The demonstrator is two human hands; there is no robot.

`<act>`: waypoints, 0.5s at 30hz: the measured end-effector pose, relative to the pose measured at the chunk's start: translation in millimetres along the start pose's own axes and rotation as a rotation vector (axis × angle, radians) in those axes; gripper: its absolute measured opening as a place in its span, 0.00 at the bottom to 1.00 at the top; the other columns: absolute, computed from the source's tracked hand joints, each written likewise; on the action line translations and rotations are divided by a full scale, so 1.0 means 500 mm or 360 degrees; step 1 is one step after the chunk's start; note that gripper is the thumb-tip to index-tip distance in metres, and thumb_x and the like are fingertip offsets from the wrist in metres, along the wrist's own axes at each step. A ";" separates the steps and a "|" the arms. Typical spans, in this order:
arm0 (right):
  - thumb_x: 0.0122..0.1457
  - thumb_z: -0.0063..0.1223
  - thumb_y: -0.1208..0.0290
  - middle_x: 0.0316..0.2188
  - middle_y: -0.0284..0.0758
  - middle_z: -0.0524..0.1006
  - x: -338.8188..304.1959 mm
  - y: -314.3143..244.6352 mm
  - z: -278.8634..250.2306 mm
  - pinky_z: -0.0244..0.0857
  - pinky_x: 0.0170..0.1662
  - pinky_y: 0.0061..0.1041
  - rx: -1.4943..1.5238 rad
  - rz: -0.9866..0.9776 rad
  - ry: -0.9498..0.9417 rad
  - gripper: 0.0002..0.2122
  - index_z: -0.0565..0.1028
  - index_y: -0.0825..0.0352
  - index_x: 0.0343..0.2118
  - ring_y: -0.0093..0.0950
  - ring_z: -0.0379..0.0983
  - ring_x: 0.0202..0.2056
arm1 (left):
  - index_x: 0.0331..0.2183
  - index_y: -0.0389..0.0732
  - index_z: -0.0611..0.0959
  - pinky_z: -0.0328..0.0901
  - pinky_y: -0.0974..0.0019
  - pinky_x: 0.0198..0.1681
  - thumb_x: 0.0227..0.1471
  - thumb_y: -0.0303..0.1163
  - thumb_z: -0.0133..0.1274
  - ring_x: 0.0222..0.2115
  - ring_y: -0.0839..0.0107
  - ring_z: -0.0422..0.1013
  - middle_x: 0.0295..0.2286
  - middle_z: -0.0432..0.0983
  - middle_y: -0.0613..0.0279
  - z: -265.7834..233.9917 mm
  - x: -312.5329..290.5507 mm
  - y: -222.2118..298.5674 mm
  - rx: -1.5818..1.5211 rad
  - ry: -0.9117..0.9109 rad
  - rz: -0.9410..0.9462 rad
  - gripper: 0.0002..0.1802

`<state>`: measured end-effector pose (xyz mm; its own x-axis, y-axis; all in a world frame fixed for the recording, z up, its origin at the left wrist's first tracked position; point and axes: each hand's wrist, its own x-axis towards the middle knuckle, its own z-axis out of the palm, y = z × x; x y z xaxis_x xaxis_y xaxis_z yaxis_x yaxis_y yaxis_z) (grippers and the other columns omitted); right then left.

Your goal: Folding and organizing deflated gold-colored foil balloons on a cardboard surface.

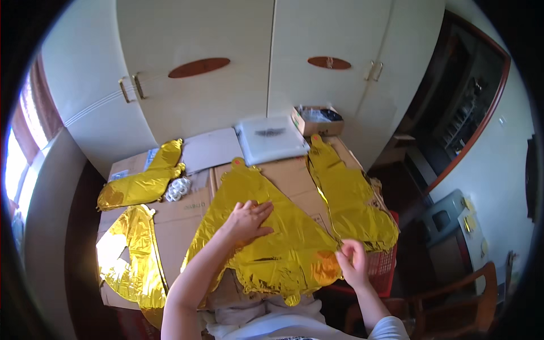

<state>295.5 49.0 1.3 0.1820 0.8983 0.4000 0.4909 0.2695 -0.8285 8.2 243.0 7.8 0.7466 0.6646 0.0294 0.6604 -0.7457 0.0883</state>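
Observation:
A large flat gold foil balloon (283, 238), roughly triangular, lies before me with its narrow end away from me and its wide crinkled edge near my body. My left hand (248, 222) rests on the middle of it, palm down with fingers stretched out. At the balloon's right corner, my right hand (353, 263) has its fingers closed in a pinch on the edge. An orange patch shows on the foil beside that hand. Another gold foil balloon (354, 212) lies to the right, its near end close to my right hand.
Brown cardboard (190, 207) covers the table. More gold foil pieces (139, 190) lie at left, beside a white coiled bundle (177, 189). A clear plastic packet (272, 141) and an open box (318, 120) sit at the back. A red crate (382, 275) and wooden chair (459, 300) stand right.

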 end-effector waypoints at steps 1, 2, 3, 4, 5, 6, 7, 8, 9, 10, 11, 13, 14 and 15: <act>0.55 0.57 0.77 0.31 0.27 0.66 -0.066 0.019 -0.009 0.58 0.39 0.17 0.0230 0.0157 0.0201 0.15 0.68 0.64 0.45 0.17 0.62 0.32 | 0.60 0.43 0.67 0.57 0.55 0.56 0.55 0.62 0.45 0.56 0.59 0.61 0.61 0.60 0.65 0.002 0.002 0.003 0.0006 0.0006 0.0003 0.41; 0.55 0.56 0.78 0.31 0.26 0.66 -0.116 0.023 -0.004 0.57 0.38 0.16 0.0384 0.0360 0.0330 0.14 0.68 0.63 0.43 0.16 0.61 0.31 | 0.60 0.43 0.67 0.56 0.54 0.56 0.54 0.61 0.46 0.57 0.58 0.60 0.61 0.60 0.65 0.004 0.001 0.002 -0.0013 0.0006 -0.0010 0.41; 0.55 0.55 0.79 0.31 0.25 0.65 -0.162 0.023 0.003 0.57 0.37 0.15 0.0537 0.0554 0.0464 0.12 0.67 0.63 0.41 0.15 0.60 0.31 | 0.60 0.43 0.67 0.56 0.54 0.56 0.54 0.60 0.48 0.56 0.58 0.60 0.61 0.60 0.65 0.007 -0.001 0.000 -0.0027 0.0021 -0.0008 0.41; 0.55 0.56 0.78 0.30 0.25 0.64 -0.214 0.044 0.012 0.58 0.38 0.16 0.0595 0.0852 0.0445 0.12 0.67 0.62 0.40 0.15 0.61 0.32 | 0.60 0.43 0.67 0.56 0.54 0.56 0.53 0.60 0.49 0.55 0.57 0.61 0.61 0.60 0.65 0.011 -0.003 -0.005 -0.0041 0.0036 -0.0005 0.41; 0.59 0.51 0.77 0.33 0.28 0.68 -0.254 0.053 0.024 0.64 0.35 0.22 0.0913 0.1050 0.0388 0.09 0.67 0.62 0.42 0.19 0.67 0.33 | 0.59 0.43 0.68 0.57 0.53 0.55 0.52 0.59 0.51 0.54 0.57 0.61 0.61 0.60 0.64 0.016 -0.006 -0.009 -0.0054 0.0065 -0.0001 0.41; 0.59 0.51 0.75 0.33 0.30 0.70 -0.270 0.046 0.030 0.64 0.38 0.22 0.1175 0.1278 0.0328 0.09 0.68 0.63 0.42 0.21 0.68 0.34 | 0.59 0.43 0.68 0.56 0.53 0.55 0.51 0.59 0.52 0.54 0.58 0.61 0.60 0.60 0.65 0.020 -0.006 -0.014 -0.0069 0.0080 0.0000 0.42; 0.60 0.52 0.72 0.34 0.31 0.72 -0.281 0.039 0.036 0.65 0.40 0.21 0.1441 0.1501 0.0263 0.10 0.68 0.64 0.43 0.22 0.70 0.35 | 0.59 0.43 0.68 0.56 0.53 0.55 0.51 0.59 0.52 0.54 0.58 0.61 0.60 0.61 0.65 0.026 -0.007 -0.015 -0.0079 0.0081 0.0006 0.42; 0.61 0.51 0.72 0.35 0.33 0.73 -0.277 0.027 0.046 0.65 0.41 0.22 0.1441 0.1451 0.0235 0.10 0.68 0.65 0.44 0.23 0.71 0.36 | 0.59 0.43 0.68 0.56 0.53 0.55 0.51 0.59 0.52 0.54 0.58 0.61 0.60 0.61 0.65 0.024 -0.005 -0.015 -0.0077 0.0086 0.0015 0.42; 0.61 0.51 0.71 0.37 0.35 0.74 -0.266 0.016 0.056 0.65 0.41 0.23 0.1439 0.1402 0.0203 0.10 0.68 0.65 0.44 0.25 0.72 0.37 | 0.59 0.43 0.68 0.56 0.53 0.55 0.51 0.59 0.52 0.53 0.58 0.61 0.60 0.61 0.66 0.023 -0.003 -0.013 -0.0076 0.0091 0.0020 0.42; 0.62 0.50 0.70 0.38 0.36 0.75 -0.255 0.009 0.061 0.66 0.42 0.24 0.1441 0.1351 0.0166 0.11 0.68 0.66 0.45 0.26 0.73 0.38 | 0.59 0.44 0.68 0.56 0.53 0.54 0.51 0.59 0.52 0.53 0.58 0.62 0.60 0.61 0.67 0.021 -0.002 -0.013 -0.0070 0.0090 0.0013 0.41; 0.62 0.50 0.70 0.39 0.37 0.75 -0.248 0.007 0.059 0.66 0.42 0.25 0.1457 0.1344 0.0148 0.11 0.68 0.67 0.45 0.27 0.73 0.39 | 0.59 0.44 0.68 0.56 0.53 0.54 0.51 0.59 0.52 0.53 0.58 0.62 0.60 0.62 0.67 0.021 -0.003 -0.012 -0.0073 0.0088 0.0010 0.41; 0.62 0.50 0.71 0.40 0.38 0.75 -0.235 0.006 0.056 0.66 0.43 0.26 0.1482 0.1314 0.0107 0.11 0.68 0.67 0.45 0.28 0.73 0.41 | 0.59 0.44 0.68 0.56 0.53 0.54 0.50 0.60 0.52 0.52 0.58 0.62 0.60 0.62 0.67 0.021 -0.001 -0.010 -0.0077 0.0100 0.0002 0.41; 0.62 0.49 0.70 0.40 0.38 0.75 -0.234 0.005 0.058 0.67 0.44 0.27 0.1525 0.1290 0.0085 0.11 0.67 0.67 0.45 0.28 0.74 0.41 | 0.59 0.44 0.69 0.56 0.53 0.54 0.51 0.60 0.52 0.53 0.59 0.62 0.60 0.62 0.67 0.017 -0.001 -0.008 -0.0063 0.0090 0.0001 0.41; 0.62 0.49 0.70 0.40 0.38 0.75 -0.231 0.005 0.058 0.67 0.45 0.28 0.1559 0.1267 0.0055 0.11 0.67 0.67 0.46 0.29 0.74 0.41 | 0.59 0.44 0.69 0.57 0.54 0.55 0.51 0.60 0.51 0.54 0.59 0.61 0.59 0.62 0.67 0.016 -0.002 -0.005 -0.0055 0.0084 -0.0007 0.41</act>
<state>251.1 -44.1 -58.2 0.1655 0.9242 -0.3443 -0.5978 -0.1837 -0.7803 6.4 244.0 -0.2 0.7379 0.6700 0.0811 0.6596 -0.7414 0.1231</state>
